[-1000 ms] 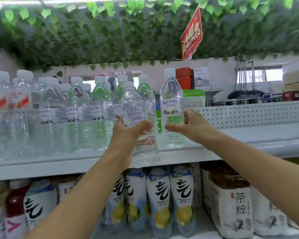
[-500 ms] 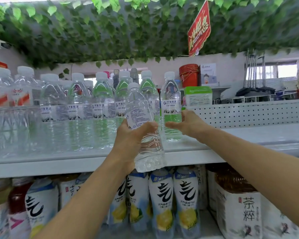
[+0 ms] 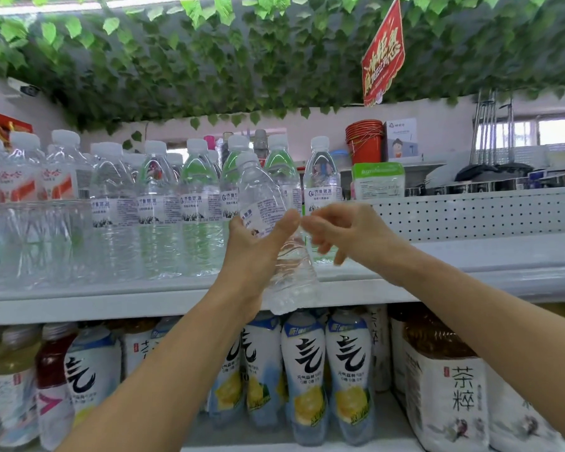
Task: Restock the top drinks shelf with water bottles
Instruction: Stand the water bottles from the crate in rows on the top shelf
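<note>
Up front, the left hand (image 3: 253,252) is gripping a clear, ribbed plastic water bottle with a white cap (image 3: 274,236), thumb laid across its white paper label and fingers wrapped round the far side; the bottle is tilting with its cap leaning left, its base hanging in front of and just below the lip of the white metal top shelf (image 3: 79,301). Starting at the left end of that shelf, shrink-wrapped clear bottles with red and white labels (image 3: 23,187) are standing packed together, and beside them a row of matching clear water bottles with white caps and blue-printed labels (image 3: 157,210) is running rightward, shoulder to shoulder, behind the held one. At the row's right end a single upright water bottle (image 3: 320,181) is standing on the shelf, just behind the right hand (image 3: 349,233), which is hovering with fingers loosely curled and spread, holding nothing; whether a fingertip is touching that bottle cannot be told. Right of it the smooth shelf surface is lying bare along the perforated white back panel (image 3: 470,213). Below, glossy white-sleeved drink bottles with black brush lettering and lemons (image 3: 307,373) are lining the lower shelf, with a wrapped pack of amber tea bottles (image 3: 444,386) at the right.
</note>
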A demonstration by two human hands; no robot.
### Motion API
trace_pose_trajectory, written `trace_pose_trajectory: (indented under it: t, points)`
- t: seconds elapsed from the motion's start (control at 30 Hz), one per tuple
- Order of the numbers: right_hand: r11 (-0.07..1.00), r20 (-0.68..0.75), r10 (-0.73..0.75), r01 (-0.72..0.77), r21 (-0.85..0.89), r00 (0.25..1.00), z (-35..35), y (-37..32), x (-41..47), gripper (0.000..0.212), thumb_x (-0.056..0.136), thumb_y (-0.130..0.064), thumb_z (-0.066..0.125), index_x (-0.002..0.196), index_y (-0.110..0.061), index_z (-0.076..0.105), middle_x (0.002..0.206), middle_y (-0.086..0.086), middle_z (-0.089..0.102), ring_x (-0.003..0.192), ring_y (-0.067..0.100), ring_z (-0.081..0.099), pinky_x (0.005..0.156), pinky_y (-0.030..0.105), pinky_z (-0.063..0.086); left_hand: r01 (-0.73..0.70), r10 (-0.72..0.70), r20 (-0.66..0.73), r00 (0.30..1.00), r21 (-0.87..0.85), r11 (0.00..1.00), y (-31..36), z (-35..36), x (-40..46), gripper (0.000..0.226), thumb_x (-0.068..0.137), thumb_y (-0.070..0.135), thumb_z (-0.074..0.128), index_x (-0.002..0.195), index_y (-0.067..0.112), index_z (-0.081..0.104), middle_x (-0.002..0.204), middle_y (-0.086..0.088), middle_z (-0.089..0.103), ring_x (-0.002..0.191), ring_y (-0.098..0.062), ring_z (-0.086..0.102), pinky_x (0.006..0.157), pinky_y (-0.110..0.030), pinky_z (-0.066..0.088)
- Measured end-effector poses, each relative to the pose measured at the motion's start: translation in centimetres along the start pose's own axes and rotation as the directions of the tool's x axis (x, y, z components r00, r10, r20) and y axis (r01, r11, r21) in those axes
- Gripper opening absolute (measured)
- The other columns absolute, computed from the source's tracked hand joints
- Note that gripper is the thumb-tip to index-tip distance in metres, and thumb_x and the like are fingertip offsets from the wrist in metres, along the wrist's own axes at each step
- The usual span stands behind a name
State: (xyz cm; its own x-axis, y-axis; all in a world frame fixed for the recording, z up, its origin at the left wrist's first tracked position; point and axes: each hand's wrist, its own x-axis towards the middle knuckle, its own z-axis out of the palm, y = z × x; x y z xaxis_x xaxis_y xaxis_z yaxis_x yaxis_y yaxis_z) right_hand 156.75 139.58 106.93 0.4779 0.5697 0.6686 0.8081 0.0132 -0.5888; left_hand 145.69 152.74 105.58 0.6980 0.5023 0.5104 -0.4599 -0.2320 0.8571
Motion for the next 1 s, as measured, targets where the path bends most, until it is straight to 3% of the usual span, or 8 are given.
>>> trace_pose_trajectory:
  t: [0.1,0.2,0.27,0.37,0.6,0.73,0.87,1.0]
  points:
    - [0.999,0.197,0.007,0.004,-0.053,0.98,1.3,-1.2,-1.0,0.059,0.063,-0.074,0.072,0.082,-0.019,0.059,0.066,-0.009,0.049,0.062,0.01,0.045,0.06,0.027,0.042,0.022,-0.02,0.032,0.999,-0.041,0.999,0.8,0.6,-0.1,0.111,0.072,0.054,0.071,0.155,0.03,0.002,0.146,0.003,0.042,0.13,-0.021,0.049,0.101,-0.042,0.048]
    - [0.999,0.201,-0.025,0.031,-0.029,0.979,1.2,-1.3,-1.0,0.085,0.059,-0.067,0.08,0.104,0.002,0.059,0.081,0.012,0.061,0.073,0.031,0.055,0.075,0.043,0.05,0.011,-0.01,0.063,0.998,-0.021,1.0,1.6,0.8,-0.2,0.092,0.088,0.04,0.069,0.155,0.033,0.007,0.146,0.008,0.044,0.134,-0.018,0.047,0.109,-0.049,0.041]
    - [0.999,0.196,-0.028,0.023,0.027,0.98,0.6,-1.2,-1.2,0.073,0.064,-0.057,0.083,0.11,-0.004,0.065,0.097,0.014,0.073,0.091,0.033,0.069,0.085,0.045,0.057,-0.012,0.014,0.113,0.993,-0.016,1.0,2.1,0.8,-0.2,0.082,0.09,0.029,0.07,0.152,0.031,0.017,0.133,0.008,0.056,0.121,-0.014,0.059,0.101,-0.043,0.051]
    - [0.995,0.134,-0.041,0.029,0.092,0.99,-0.6,-0.7,-0.8,0.042,0.071,-0.04,0.084,0.106,-0.024,0.067,0.095,-0.007,0.077,0.088,0.009,0.073,0.073,0.02,0.055,-0.041,0.037,0.208,0.977,0.011,0.999,3.4,0.4,0.3,0.081,0.088,0.021,0.071,0.153,0.029,0.023,0.126,-0.006,0.063,0.112,-0.024,0.065,0.1,-0.05,0.051]
    - [0.997,-0.022,0.074,-0.073,0.036,0.997,-1.7,1.6,0.5,0.041,0.074,-0.029,0.085,0.109,-0.032,0.063,0.1,-0.01,0.074,0.092,0.003,0.069,0.094,0.033,0.053,-0.312,0.314,0.038,0.948,0.281,0.908,7.1,-1.4,4.1,0.051,0.096,0.021,0.062,0.143,0.017,0.042,0.11,0.007,0.061,0.105,-0.01,0.059,0.1,-0.035,0.046]
    - [0.99,-0.012,0.131,-0.13,0.06,0.991,-1.5,2.6,0.6,0.043,0.079,-0.037,0.08,0.117,-0.033,0.06,0.109,-0.007,0.069,0.106,0.016,0.063,0.097,0.039,0.048,-0.425,0.455,0.067,0.888,0.499,0.755,7.9,-1.9,6.8,0.045,0.099,0.021,0.056,0.142,0.012,0.044,0.106,0.008,0.061,0.099,-0.005,0.059,0.083,-0.019,0.046]
    - [0.985,-0.024,0.148,-0.145,0.088,0.989,-1.3,3.3,0.9,0.047,0.079,-0.036,0.081,0.12,-0.031,0.058,0.112,0.0,0.068,0.109,0.023,0.062,0.097,0.038,0.048,-0.455,0.476,0.19,0.858,0.711,0.536,8.7,-1.1,9.8,0.049,0.102,0.031,0.05,0.145,0.008,0.041,0.133,-0.008,0.061,0.124,-0.023,0.053,0.108,-0.041,0.041]
    - [0.984,-0.077,0.155,-0.146,0.101,0.985,-1.1,3.7,1.2,0.048,0.075,-0.033,0.084,0.11,-0.034,0.05,0.103,-0.007,0.067,0.097,0.008,0.063,0.075,0.02,0.044,-0.369,0.428,0.265,0.864,0.912,0.181,9.2,0.2,13.0,0.062,0.104,0.047,0.033,0.141,-0.002,0.044,0.138,-0.017,0.057,0.136,-0.03,0.044,0.122,-0.045,0.008]
